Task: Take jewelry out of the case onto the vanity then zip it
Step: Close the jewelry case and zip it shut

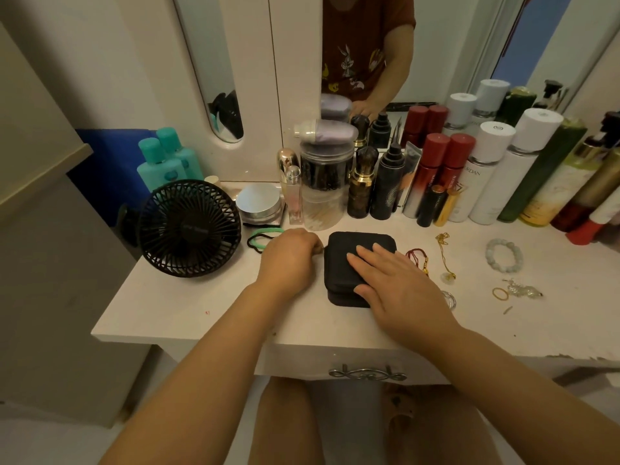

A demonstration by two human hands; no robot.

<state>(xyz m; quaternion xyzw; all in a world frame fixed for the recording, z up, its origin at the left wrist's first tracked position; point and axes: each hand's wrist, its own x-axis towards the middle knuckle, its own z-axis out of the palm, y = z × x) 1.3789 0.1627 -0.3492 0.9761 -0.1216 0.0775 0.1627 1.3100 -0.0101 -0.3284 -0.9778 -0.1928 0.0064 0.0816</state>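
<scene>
Sitting mid-frame on the white desk, the black jewelry case is closed, its slightly longer side running from the desk's front edge back toward the bottles. The right hand lies flat on the lid with straight fingers, no grip at all, while the left hand has a curled pinch grip on the zipper pull at the case's left edge. A red cord bracelet, gold necklace and pale bead bracelet lie right of the case, and the only writing I can read is "RDAN" on a white spray can at upper right.
</scene>
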